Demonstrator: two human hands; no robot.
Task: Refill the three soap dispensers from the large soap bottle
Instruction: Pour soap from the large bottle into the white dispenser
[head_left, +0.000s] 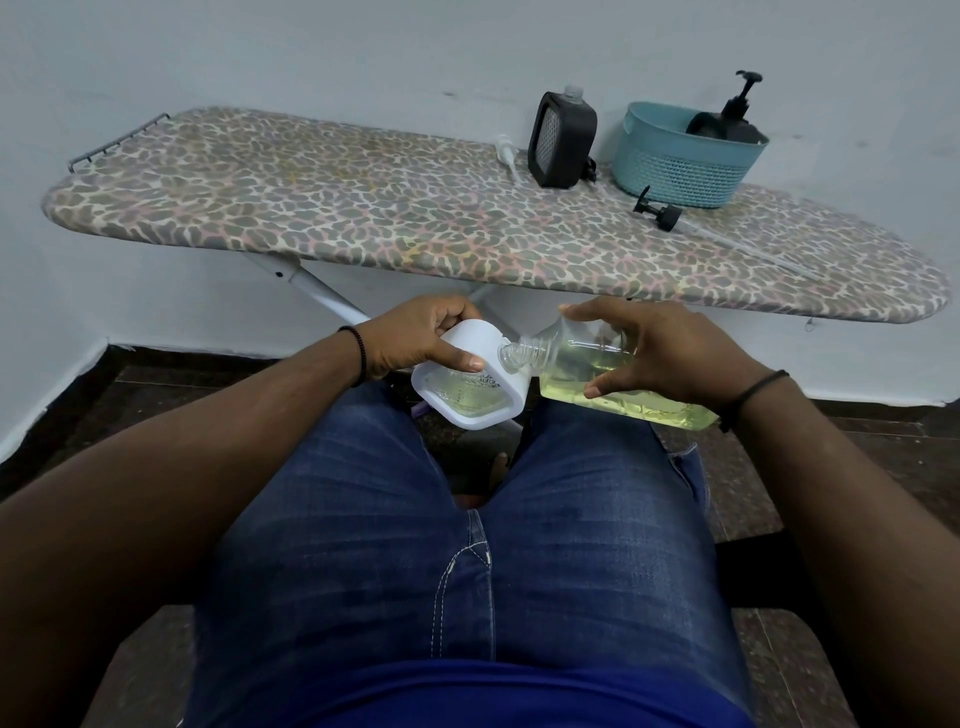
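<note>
My left hand (423, 338) grips a white soap dispenser (470, 382) with its pump off, tilted over my knees. My right hand (660, 348) holds the large clear soap bottle (587, 382) almost on its side, yellow-green soap inside, its open neck touching the white dispenser's opening. A black dispenser (561, 137) without a pump stands on the ironing board (322, 208). Another black dispenser (732, 122) with its pump on sits in the teal basket (675, 166).
A loose black pump head (657, 210) lies on the board in front of the basket. A white pump (506, 153) lies left of the black dispenser. The board stands against a white wall; my legs in blue jeans are below my hands.
</note>
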